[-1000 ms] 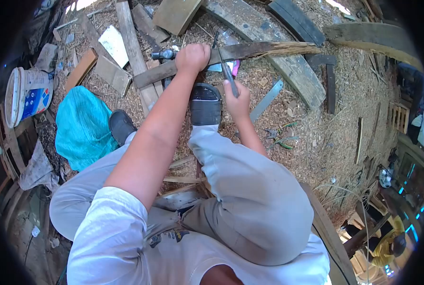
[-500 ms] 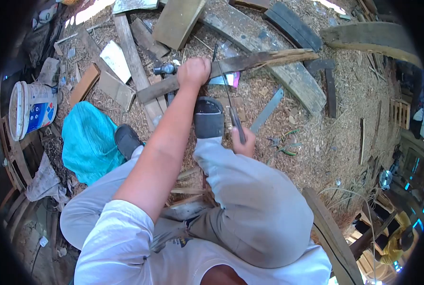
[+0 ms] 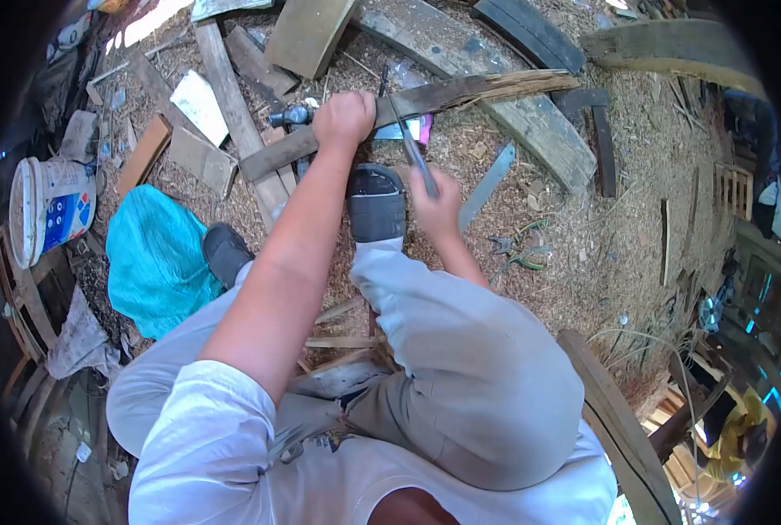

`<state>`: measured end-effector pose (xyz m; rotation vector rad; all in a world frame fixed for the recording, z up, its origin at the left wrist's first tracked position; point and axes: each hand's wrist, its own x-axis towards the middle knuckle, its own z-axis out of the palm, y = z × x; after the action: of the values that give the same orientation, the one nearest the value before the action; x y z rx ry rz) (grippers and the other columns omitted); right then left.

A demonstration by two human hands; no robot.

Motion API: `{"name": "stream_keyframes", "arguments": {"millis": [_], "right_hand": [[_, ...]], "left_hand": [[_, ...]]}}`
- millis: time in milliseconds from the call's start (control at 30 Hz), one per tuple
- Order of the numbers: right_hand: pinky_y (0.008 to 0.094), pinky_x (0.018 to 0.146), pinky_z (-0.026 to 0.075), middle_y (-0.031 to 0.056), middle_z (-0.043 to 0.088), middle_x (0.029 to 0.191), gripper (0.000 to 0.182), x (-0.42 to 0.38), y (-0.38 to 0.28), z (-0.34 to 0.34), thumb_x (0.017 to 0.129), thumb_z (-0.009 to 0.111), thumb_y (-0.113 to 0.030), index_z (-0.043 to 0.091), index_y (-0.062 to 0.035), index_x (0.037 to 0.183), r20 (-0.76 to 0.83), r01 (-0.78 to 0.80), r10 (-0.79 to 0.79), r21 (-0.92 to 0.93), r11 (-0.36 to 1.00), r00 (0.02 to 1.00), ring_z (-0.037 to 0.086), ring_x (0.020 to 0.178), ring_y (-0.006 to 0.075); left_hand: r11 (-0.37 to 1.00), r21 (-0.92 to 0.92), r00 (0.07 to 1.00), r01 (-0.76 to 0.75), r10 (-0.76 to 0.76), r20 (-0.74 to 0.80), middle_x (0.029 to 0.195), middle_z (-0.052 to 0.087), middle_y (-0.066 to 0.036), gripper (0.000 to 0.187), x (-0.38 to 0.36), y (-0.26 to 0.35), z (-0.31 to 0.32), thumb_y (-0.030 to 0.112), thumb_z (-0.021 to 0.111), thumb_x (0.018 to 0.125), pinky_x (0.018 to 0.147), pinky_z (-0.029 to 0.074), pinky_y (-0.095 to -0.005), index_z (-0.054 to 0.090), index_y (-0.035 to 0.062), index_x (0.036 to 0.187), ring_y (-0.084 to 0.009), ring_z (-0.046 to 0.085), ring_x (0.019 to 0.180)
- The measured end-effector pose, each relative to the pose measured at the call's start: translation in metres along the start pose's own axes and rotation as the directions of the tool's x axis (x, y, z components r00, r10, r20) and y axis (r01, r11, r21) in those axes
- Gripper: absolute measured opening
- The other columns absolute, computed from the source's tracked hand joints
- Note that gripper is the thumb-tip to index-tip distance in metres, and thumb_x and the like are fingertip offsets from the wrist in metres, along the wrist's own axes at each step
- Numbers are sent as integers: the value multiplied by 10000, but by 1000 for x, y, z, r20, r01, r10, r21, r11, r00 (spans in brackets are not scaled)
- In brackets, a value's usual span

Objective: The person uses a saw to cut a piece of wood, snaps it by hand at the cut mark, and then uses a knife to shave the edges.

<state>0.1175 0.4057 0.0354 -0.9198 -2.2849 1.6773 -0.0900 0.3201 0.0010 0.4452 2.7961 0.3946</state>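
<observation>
A long wooden piece [image 3: 443, 93] with a splintered right end lies across the scene above my feet. My left hand [image 3: 345, 120] is closed around it, left of its middle. In my right hand [image 3: 437, 199] is the dark handle of a saw [image 3: 408, 140], whose narrow blade crosses the wood just right of my left hand. A sandalled foot [image 3: 377, 206] is below the wood, between my hands. Behind my left hand lies a hammer [image 3: 292, 115]. A flat grey-blue blade [image 3: 487, 186] rests on the ground right of my right hand.
Pliers [image 3: 522, 249] lie right of my knee. At the left are a teal sack [image 3: 158, 262] and a white bucket [image 3: 58, 210]. Boards and a thick beam [image 3: 531, 131] are scattered over the shavings. Another person [image 3: 745, 437] is at the far lower right.
My right hand and the saw have moved forward, up toward the wood, and more of the forearm shows. My left hand still grips the wood. The whole view has shifted slightly.
</observation>
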Motion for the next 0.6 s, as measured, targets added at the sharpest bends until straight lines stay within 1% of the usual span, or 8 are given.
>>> {"name": "stream_keyframes", "arguments": {"millis": [100,133,200,367,433,467,533,600], "right_hand": [[345,575,431,97,582,659,218,7,7,4,967,686,-206,707,-5,885,-4,88,-88,26,996,996,545,593,153],[346,577,433,83,586,662,210,-20,12,3,969,686,-198,715,0,904,-63,16,-12,67,998,998,544,592,148],[342,576,433,61,584,654,207,-74,23,-12,977,683,-194,726,4,935,-65,-13,22,141,990,998,537,602,121],[337,551,399,42,532,621,259,2,-4,6,989,673,-191,657,3,818,-7,43,-43,43,998,999,480,589,90],[340,553,389,45,524,614,286,15,-5,4,989,670,-184,619,-2,775,77,-72,62,125,990,995,468,574,106],[349,555,392,49,534,611,282,-1,-2,4,978,688,-192,630,-7,774,-67,97,-94,51,994,993,477,569,122],[358,549,393,62,542,608,292,-57,35,-7,965,705,-199,624,-10,757,-51,-19,23,84,996,998,480,566,127],[359,547,395,60,538,606,290,-49,21,-9,961,709,-201,627,-10,759,-67,16,-10,83,996,998,484,566,128]], "left_hand": [[1000,-28,1000,-5,4,-19,949,753,-243,552,2,-5,4,408,405,995,844,588,-525,796,30,897,-434,740,891],[1000,-18,1000,4,-4,-5,958,753,-244,554,5,-4,4,413,408,994,845,588,-523,795,28,897,-433,740,895],[1000,4,1000,10,-10,9,975,752,-248,557,10,-4,1,429,422,993,842,591,-517,792,22,905,-429,741,901],[1000,-4,1000,16,-16,22,960,752,-245,549,5,-4,-2,427,427,995,840,592,-518,793,28,908,-431,741,895],[999,-44,1000,-24,23,-18,940,748,-257,549,0,-3,-3,418,426,994,840,591,-518,793,26,879,-433,740,892],[998,-48,999,-33,32,-27,940,748,-257,549,1,2,-6,418,426,994,840,591,-518,793,26,879,-433,740,892],[1000,-14,999,-14,14,-34,935,750,-250,535,6,-2,2,407,426,989,839,590,-519,795,37,871,-424,741,889],[1000,-17,1000,-16,15,-23,923,734,-277,544,8,-4,1,386,407,1003,844,577,-545,788,20,872,-449,728,874]]}}
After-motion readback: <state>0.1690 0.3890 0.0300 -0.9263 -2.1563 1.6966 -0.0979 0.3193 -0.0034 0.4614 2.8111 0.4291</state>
